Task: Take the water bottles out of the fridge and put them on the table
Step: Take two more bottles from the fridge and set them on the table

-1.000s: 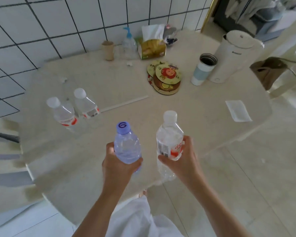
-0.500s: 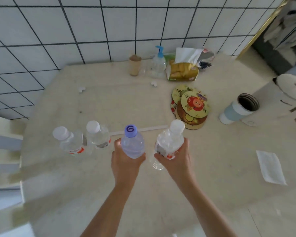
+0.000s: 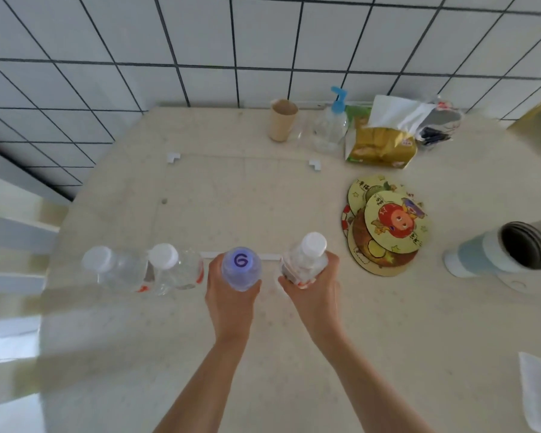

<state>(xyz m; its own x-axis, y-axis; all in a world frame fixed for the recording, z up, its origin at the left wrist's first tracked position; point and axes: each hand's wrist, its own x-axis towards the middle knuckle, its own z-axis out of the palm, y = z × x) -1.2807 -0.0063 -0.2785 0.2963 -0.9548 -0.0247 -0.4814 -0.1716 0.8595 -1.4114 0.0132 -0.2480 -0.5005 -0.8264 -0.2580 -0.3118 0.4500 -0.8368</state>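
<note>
Left hand (image 3: 228,295) grips a purple-capped bottle (image 3: 241,270); right hand (image 3: 313,289) grips a white-capped bottle (image 3: 306,257), beside two bottles (image 3: 144,270) on the bench (image 3: 231,198).

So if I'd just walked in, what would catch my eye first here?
Probably the two hands at the near middle of the table: the left hand grips a bottle with a purple cap, the right hand a white-capped bottle. Left of them, two more white-capped bottles stand side by side. To the right lies a bright stack of cartoon coasters.
</note>
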